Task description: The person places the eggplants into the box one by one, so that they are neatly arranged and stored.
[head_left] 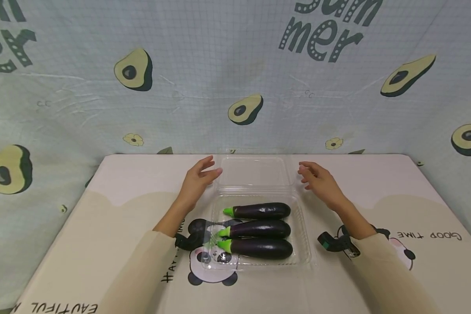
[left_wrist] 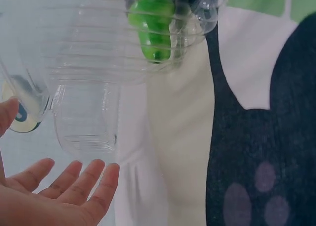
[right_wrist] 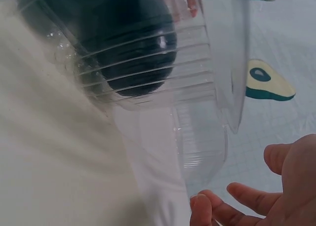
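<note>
Three dark purple eggplants (head_left: 264, 248) with bright green caps lie side by side in a clear plastic clamshell container (head_left: 303, 235). Its transparent lid (head_left: 255, 171) is folded back, away from the person. Left of the lid is my left hand (head_left: 195, 181), fingers relaxed and parted, holding nothing. My right hand (head_left: 322, 185) hovers at the lid's right side, its fingers loosely bent around nothing. A green eggplant cap (left_wrist: 155, 28) shows through the container wall in the left wrist view. Through the ribbed wall in the right wrist view appears a dark rounded eggplant end (right_wrist: 140, 58).
A pale tablecloth (head_left: 133, 261) with panda drawings and lettering covers the table. Behind it hangs a light curtain (head_left: 196, 87) printed with avocados. Black straps with small devices (head_left: 333, 242) sit at both wrists.
</note>
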Demonstrator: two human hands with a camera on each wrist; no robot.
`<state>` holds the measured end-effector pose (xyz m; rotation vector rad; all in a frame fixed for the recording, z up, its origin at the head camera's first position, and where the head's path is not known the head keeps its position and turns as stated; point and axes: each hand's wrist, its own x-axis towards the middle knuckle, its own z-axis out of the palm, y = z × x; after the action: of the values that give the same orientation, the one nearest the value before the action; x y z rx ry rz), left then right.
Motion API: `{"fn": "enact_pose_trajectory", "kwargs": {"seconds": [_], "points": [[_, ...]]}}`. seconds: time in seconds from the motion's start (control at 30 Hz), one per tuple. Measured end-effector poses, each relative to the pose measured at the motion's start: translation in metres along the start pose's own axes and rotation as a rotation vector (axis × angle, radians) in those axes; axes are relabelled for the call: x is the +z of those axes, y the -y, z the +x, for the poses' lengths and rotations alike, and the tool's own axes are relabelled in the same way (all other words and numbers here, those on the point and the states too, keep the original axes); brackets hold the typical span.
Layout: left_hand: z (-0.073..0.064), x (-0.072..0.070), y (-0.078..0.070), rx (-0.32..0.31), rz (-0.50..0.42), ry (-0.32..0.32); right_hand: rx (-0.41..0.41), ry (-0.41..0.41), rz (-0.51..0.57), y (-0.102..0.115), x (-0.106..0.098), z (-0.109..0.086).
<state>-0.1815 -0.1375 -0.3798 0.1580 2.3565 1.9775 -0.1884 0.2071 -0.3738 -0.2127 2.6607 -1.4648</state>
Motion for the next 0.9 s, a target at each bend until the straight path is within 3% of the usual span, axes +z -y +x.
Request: {"fn": "enact_pose_trajectory", "kwargs": {"seconds": [0.3,0.7,0.9], "points": [[0.004,0.0,0.005,-0.056,0.019,-0.027,0.005,0.019,0.018,-0.003,0.007,0.002],[0.007,0.002,0.01,-0.115,0.013,-0.005,0.02,0.053,0.012,-0.007,0.014,0.004],[0.006,0.002,0.01,-0.111,0.016,0.007,0.019,0.064,-0.008,-0.007,0.015,0.004]]}}
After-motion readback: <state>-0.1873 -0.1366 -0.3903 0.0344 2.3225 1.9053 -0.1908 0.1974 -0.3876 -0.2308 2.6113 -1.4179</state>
